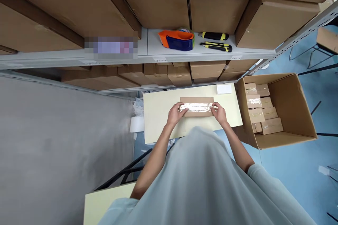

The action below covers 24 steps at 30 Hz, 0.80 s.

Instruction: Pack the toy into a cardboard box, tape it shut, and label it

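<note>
A small, flat cardboard box [196,114] lies on the pale yellow table [158,112], with a shiny strip of clear tape [195,107] along its top. My left hand [175,113] grips the box's left end, its thumb on the tape. At the opposite end, my right hand [219,113] holds the box, thumb and fingers at the tape's right end. The box's underside is hidden. Behind the box, near the table's far right corner, sits a small white block-shaped item [224,89].
To the right stands a large open carton [293,109] holding several small taped boxes [271,126]. A metal shelf [150,47] ahead bears large cartons [216,10], an orange-and-blue tape dispenser [178,39] and yellow-and-black utility knives [215,36]. A grey wall [58,140] is at left.
</note>
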Each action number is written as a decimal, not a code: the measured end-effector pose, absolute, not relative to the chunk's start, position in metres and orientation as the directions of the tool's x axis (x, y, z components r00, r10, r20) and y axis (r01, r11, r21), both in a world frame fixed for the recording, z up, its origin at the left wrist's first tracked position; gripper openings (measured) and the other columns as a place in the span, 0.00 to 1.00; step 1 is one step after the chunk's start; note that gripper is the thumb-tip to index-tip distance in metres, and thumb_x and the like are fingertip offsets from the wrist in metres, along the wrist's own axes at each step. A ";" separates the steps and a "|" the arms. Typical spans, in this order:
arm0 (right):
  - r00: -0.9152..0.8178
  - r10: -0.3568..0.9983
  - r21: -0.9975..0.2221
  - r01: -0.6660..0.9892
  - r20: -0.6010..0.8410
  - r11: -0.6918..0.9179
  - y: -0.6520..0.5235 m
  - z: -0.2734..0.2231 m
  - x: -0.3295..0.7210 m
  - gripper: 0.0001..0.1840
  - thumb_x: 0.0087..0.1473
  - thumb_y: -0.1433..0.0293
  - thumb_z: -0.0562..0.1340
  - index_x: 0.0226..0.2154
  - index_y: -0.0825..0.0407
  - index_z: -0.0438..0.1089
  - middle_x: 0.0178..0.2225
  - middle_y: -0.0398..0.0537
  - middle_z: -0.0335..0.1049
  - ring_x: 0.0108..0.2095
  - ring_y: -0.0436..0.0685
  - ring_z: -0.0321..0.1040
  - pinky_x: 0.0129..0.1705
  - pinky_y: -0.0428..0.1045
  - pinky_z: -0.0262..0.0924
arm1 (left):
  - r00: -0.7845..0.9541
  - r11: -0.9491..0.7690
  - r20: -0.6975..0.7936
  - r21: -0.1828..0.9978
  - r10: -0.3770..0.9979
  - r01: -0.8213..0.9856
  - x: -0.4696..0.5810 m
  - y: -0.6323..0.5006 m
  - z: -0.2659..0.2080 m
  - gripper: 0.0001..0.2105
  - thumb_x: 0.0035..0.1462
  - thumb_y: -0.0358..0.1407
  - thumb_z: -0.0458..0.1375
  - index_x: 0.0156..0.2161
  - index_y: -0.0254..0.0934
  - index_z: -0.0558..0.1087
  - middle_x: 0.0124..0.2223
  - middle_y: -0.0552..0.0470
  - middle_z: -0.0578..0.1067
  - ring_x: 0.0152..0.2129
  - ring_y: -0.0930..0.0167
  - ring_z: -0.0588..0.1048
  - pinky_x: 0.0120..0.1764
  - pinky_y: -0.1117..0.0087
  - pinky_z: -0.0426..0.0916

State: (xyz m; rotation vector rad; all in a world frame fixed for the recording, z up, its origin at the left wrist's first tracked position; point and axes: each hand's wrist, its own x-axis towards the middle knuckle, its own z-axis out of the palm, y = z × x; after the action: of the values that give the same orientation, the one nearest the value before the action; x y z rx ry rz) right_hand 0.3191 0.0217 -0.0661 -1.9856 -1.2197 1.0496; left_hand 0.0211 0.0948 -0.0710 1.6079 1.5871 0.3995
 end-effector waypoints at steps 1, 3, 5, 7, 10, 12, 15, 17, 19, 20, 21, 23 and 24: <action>0.291 0.893 -0.786 0.432 -0.344 -0.443 0.023 -0.066 0.318 0.15 0.63 0.55 0.61 0.47 0.44 0.72 0.55 0.51 0.80 0.47 0.64 0.82 0.50 0.57 0.73 | 0.143 0.169 -0.336 0.744 0.931 0.647 0.022 0.096 -0.071 0.15 0.65 0.46 0.64 0.54 0.45 0.78 0.58 0.48 0.81 0.49 0.61 0.82 0.55 0.62 0.75; 0.319 0.871 -0.776 0.406 -0.375 -0.483 0.026 -0.064 0.316 0.14 0.60 0.56 0.63 0.45 0.44 0.72 0.54 0.51 0.81 0.46 0.64 0.83 0.51 0.57 0.72 | 0.107 0.227 -0.365 0.755 0.925 0.615 0.024 0.098 -0.068 0.13 0.66 0.44 0.63 0.52 0.45 0.78 0.56 0.51 0.83 0.46 0.64 0.82 0.52 0.65 0.75; 0.338 0.860 -0.771 0.397 -0.381 -0.498 0.028 -0.063 0.315 0.13 0.59 0.57 0.63 0.44 0.44 0.71 0.52 0.50 0.82 0.46 0.63 0.83 0.52 0.57 0.72 | 0.057 0.281 -0.395 0.739 0.917 0.613 0.027 0.099 -0.062 0.11 0.64 0.41 0.63 0.50 0.46 0.79 0.56 0.53 0.83 0.45 0.65 0.83 0.51 0.67 0.74; 0.355 0.859 -0.772 0.398 -0.368 -0.496 0.028 -0.061 0.315 0.13 0.58 0.56 0.63 0.43 0.44 0.71 0.50 0.50 0.83 0.47 0.63 0.83 0.52 0.57 0.72 | 0.003 0.340 -0.431 0.716 0.902 0.609 0.028 0.098 -0.053 0.10 0.62 0.40 0.65 0.49 0.46 0.80 0.56 0.55 0.83 0.44 0.65 0.84 0.50 0.67 0.74; 0.347 0.874 -0.798 0.385 -0.340 -0.463 0.028 -0.059 0.314 0.16 0.57 0.54 0.63 0.43 0.45 0.71 0.48 0.51 0.83 0.47 0.63 0.83 0.51 0.56 0.72 | -0.028 0.373 -0.439 0.726 0.898 0.577 0.023 0.093 -0.039 0.11 0.61 0.40 0.66 0.48 0.47 0.80 0.56 0.55 0.84 0.46 0.64 0.84 0.49 0.67 0.74; 0.322 0.884 -0.821 0.359 -0.338 -0.444 0.028 -0.058 0.311 0.18 0.57 0.52 0.64 0.43 0.46 0.71 0.48 0.51 0.84 0.46 0.63 0.83 0.49 0.55 0.73 | -0.043 0.375 -0.426 0.738 0.904 0.561 0.016 0.088 -0.032 0.11 0.61 0.41 0.67 0.48 0.47 0.80 0.56 0.56 0.84 0.47 0.63 0.84 0.47 0.68 0.75; 0.311 0.876 -0.812 0.352 -0.367 -0.465 0.032 -0.058 0.302 0.19 0.55 0.51 0.64 0.43 0.46 0.72 0.48 0.50 0.84 0.44 0.63 0.83 0.48 0.54 0.73 | -0.095 0.411 -0.438 0.718 0.894 0.562 0.006 0.084 -0.029 0.10 0.60 0.39 0.67 0.47 0.47 0.80 0.55 0.56 0.84 0.46 0.63 0.84 0.48 0.67 0.74; 0.319 0.866 -0.781 0.386 -0.386 -0.490 0.036 -0.059 0.295 0.17 0.54 0.53 0.65 0.42 0.45 0.73 0.46 0.49 0.85 0.44 0.63 0.83 0.48 0.55 0.73 | -0.129 0.445 -0.464 0.679 0.877 0.584 0.000 0.084 -0.032 0.09 0.60 0.38 0.67 0.46 0.46 0.80 0.54 0.56 0.84 0.44 0.63 0.84 0.49 0.66 0.74; 0.310 0.859 -0.746 0.430 -0.407 -0.508 0.040 -0.060 0.289 0.14 0.54 0.56 0.65 0.40 0.46 0.73 0.44 0.49 0.85 0.43 0.63 0.82 0.48 0.55 0.72 | -0.145 0.464 -0.492 0.625 0.859 0.628 -0.005 0.085 -0.038 0.08 0.59 0.37 0.68 0.44 0.46 0.81 0.53 0.54 0.85 0.42 0.63 0.84 0.50 0.64 0.74; 0.303 0.856 -0.728 0.452 -0.419 -0.516 0.041 -0.061 0.286 0.13 0.54 0.57 0.66 0.39 0.46 0.74 0.44 0.49 0.85 0.43 0.63 0.82 0.48 0.55 0.72 | -0.147 0.467 -0.503 0.602 0.852 0.648 -0.006 0.085 -0.041 0.08 0.58 0.36 0.68 0.44 0.46 0.81 0.53 0.54 0.85 0.42 0.63 0.83 0.50 0.64 0.73; 0.296 0.853 -0.709 0.475 -0.430 -0.522 0.043 -0.062 0.284 0.12 0.54 0.58 0.66 0.39 0.46 0.74 0.44 0.49 0.85 0.43 0.63 0.82 0.49 0.55 0.72 | -0.147 0.468 -0.510 0.587 0.848 0.661 -0.008 0.085 -0.045 0.08 0.58 0.36 0.68 0.43 0.46 0.81 0.52 0.54 0.85 0.41 0.63 0.83 0.49 0.64 0.73; 0.292 0.848 -0.668 0.524 -0.442 -0.528 0.045 -0.062 0.280 0.09 0.56 0.61 0.66 0.39 0.45 0.74 0.46 0.49 0.85 0.44 0.62 0.82 0.49 0.55 0.72 | -0.147 0.467 -0.513 0.578 0.846 0.669 -0.010 0.086 -0.051 0.07 0.58 0.36 0.69 0.42 0.46 0.81 0.50 0.54 0.86 0.41 0.64 0.83 0.48 0.65 0.73; 0.296 0.847 -0.647 0.548 -0.441 -0.529 0.046 -0.061 0.278 0.08 0.57 0.62 0.65 0.39 0.45 0.73 0.47 0.49 0.85 0.45 0.62 0.82 0.49 0.55 0.71 | -0.151 0.468 -0.509 0.579 0.847 0.668 -0.010 0.087 -0.054 0.07 0.57 0.36 0.69 0.42 0.46 0.81 0.49 0.55 0.86 0.41 0.64 0.83 0.47 0.66 0.73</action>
State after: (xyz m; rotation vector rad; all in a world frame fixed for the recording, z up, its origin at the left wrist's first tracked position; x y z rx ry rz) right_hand 0.2783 0.0456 -0.0615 -2.1971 -1.2527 1.0984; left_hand -0.0100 0.0870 -0.0540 1.2687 1.8885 0.2739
